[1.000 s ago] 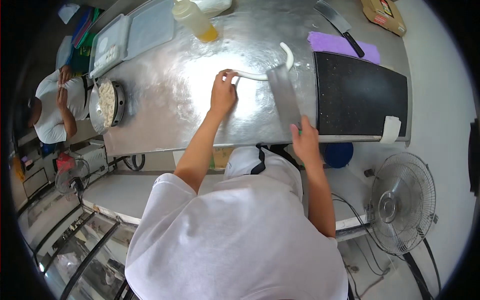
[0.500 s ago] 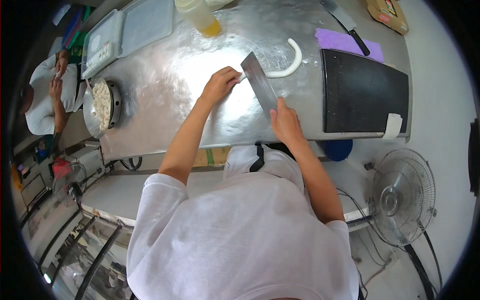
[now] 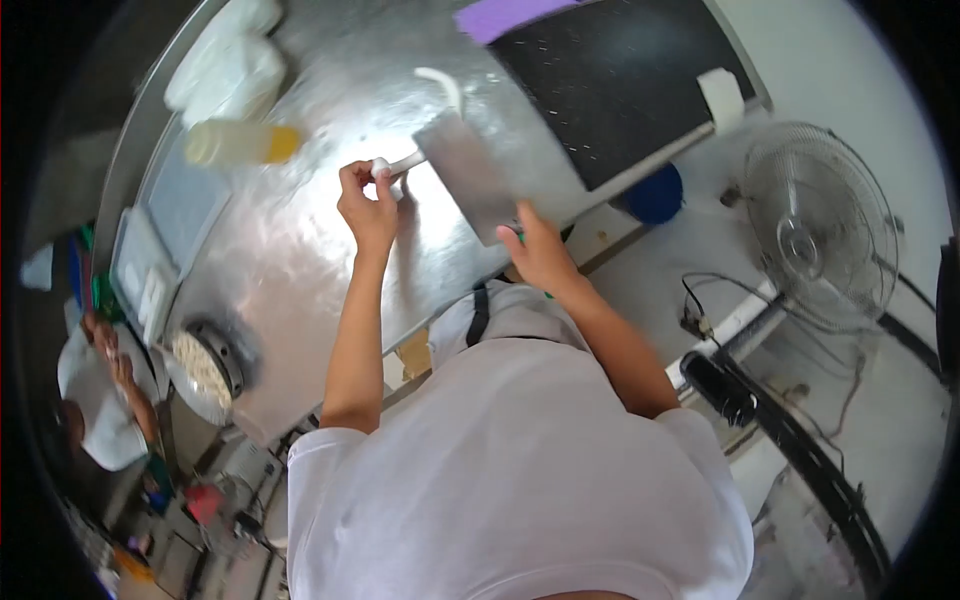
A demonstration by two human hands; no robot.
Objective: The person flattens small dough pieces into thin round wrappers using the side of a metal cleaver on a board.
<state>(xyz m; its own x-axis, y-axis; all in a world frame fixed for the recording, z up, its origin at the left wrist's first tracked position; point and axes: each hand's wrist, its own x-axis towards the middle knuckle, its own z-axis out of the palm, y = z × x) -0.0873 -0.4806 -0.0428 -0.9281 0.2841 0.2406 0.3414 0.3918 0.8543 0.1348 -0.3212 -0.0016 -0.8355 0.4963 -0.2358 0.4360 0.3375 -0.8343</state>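
My left hand (image 3: 368, 205) pinches the near end of a thin white rope of dough (image 3: 452, 88), with a small rounded white tip showing between thumb and fingers. The rope runs right and curves up over the steel table (image 3: 300, 220). My right hand (image 3: 540, 250) is wrapped round the handle of a wide cleaver (image 3: 468, 175). Its slightly blurred blade points up and left and covers part of the rope, a short way right of my left hand. Whether the blade touches the dough cannot be made out.
A squeeze bottle (image 3: 235, 143) of yellow liquid and a white plastic bag (image 3: 235, 75) lie upper left. A bowl of white pieces (image 3: 200, 365) sits near a co-worker (image 3: 105, 400). Right are a black board (image 3: 620, 80), purple cloth (image 3: 510, 15) and standing fan (image 3: 800, 240).
The view has rotated. The cleaver has moved from beside my left fingers to farther right along the rope. My left hand has turned, and a white tip now shows in its pinch.
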